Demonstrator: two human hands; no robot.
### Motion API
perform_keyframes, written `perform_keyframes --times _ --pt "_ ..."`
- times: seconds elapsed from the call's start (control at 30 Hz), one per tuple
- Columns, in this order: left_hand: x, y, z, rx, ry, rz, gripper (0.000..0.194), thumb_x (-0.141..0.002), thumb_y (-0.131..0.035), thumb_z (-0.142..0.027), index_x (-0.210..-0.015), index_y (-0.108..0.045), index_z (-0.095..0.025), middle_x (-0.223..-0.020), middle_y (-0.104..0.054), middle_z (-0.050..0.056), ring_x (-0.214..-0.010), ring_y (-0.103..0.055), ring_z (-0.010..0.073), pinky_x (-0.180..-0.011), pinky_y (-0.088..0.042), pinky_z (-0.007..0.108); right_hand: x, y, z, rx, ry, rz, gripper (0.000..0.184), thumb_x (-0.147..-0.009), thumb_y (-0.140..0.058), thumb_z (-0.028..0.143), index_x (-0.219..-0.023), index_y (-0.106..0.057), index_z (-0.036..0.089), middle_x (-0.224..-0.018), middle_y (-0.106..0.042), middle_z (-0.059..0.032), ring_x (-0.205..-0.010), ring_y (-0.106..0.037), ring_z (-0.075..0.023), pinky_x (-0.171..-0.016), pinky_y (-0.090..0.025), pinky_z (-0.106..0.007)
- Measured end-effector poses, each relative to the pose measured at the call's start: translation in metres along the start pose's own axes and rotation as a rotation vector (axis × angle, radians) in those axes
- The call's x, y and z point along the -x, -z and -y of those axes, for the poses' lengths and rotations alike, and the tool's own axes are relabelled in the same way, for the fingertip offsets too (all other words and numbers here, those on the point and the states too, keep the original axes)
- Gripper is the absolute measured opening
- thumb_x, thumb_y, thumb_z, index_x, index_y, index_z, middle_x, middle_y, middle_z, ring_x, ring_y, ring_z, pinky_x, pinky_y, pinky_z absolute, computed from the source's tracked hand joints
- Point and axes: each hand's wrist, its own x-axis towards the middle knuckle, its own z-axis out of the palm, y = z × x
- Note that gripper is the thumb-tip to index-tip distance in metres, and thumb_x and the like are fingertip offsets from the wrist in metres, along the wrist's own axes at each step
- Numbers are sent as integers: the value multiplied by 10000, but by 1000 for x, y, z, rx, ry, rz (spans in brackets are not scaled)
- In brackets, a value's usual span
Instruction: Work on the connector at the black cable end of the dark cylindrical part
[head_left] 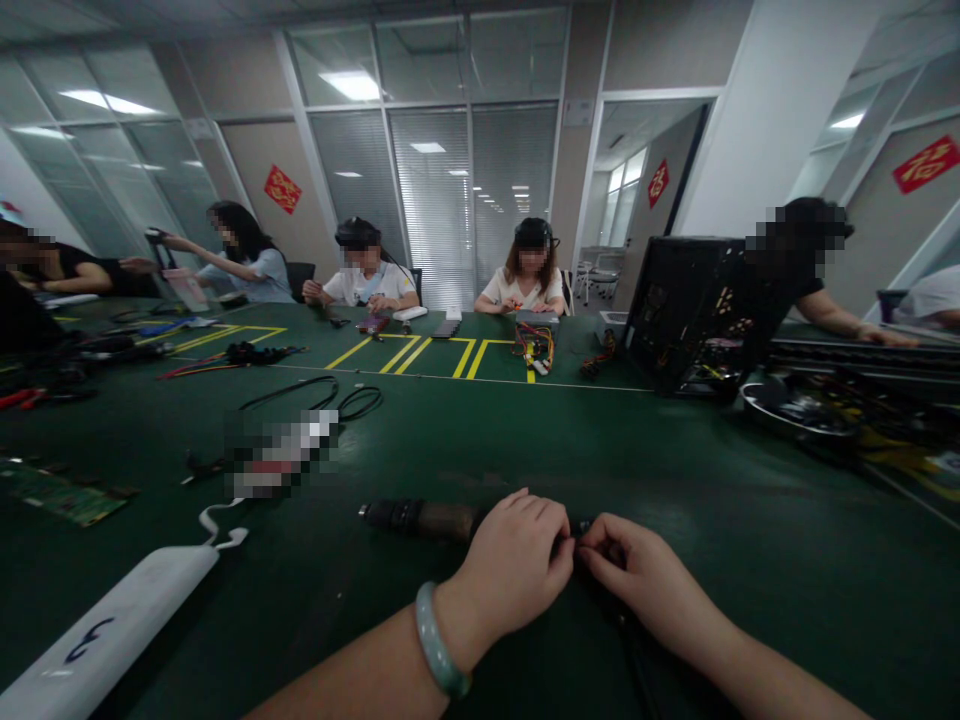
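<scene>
A dark electric screwdriver [442, 520] lies level just above or on the green tabletop, its metal tip pointing left. My left hand [517, 560], with a pale green bangle on the wrist, is closed over its rear part. At the tail end, my right hand [645, 575] pinches close to where the black cable [634, 655] joins. The two hands nearly touch, and they hide the joint itself. The cable runs from under my right hand toward the table's near edge.
A white power bank-like block [120, 625] marked 3 lies front left, beside a green circuit board [64, 490] and a blurred item with black cord. A black computer case [682, 315] and a round tray of parts [795, 410] stand right. Several people sit across the table [450, 440].
</scene>
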Motion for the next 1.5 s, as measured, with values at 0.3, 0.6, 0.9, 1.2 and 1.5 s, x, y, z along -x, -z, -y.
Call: perform_keyframes --times 0.3,0.6,0.9,1.2,1.5 --pt "1 1 -2 -18 1 -32 62 -840 -580 -209 -889 -543 -204 -1006 -640 28 -983 -592 201 -1093 -306 453 -1 -1 1 -8 -1 1 97 -855 -569 240 -771 -572 191 -720 -598 26 -659 -548 -139 -596 -414 -223" --pt "0 -1 2 -44 -28 16 110 -802 -575 -142 -881 -544 -212 -1035 -647 17 -1061 -573 194 -1134 -255 432 -1 0 0 1 -9 12 102 -868 -564 253 -788 -585 193 -715 -597 26 -650 -547 -139 -581 -405 -222" --pt "0 0 0 -62 -34 -2 79 -823 -574 -154 -881 -562 -206 -1063 -654 30 -1097 -571 203 -1145 -241 446 0 0 -1 1 -2 8 109 -867 -561 258 -779 -573 196 -711 -593 24 -659 -547 -144 -584 -403 -223" --pt "0 4 -1 -44 -87 30 137 -841 -549 -112 -940 -569 -204 -1166 -629 21 -1181 -522 199 -1163 -195 449 0 0 2 -4 -11 20 99 -870 -555 240 -782 -563 197 -708 -585 33 -650 -534 -134 -577 -394 -210" --pt "2 3 -2 -17 -51 -2 136 -813 -612 -183 -941 -566 -194 -1232 -605 53 -1251 -471 228 -1171 -138 485 -1 0 -1 -13 -5 18 94 -863 -560 218 -773 -554 193 -713 -575 33 -648 -529 -130 -583 -393 -211"
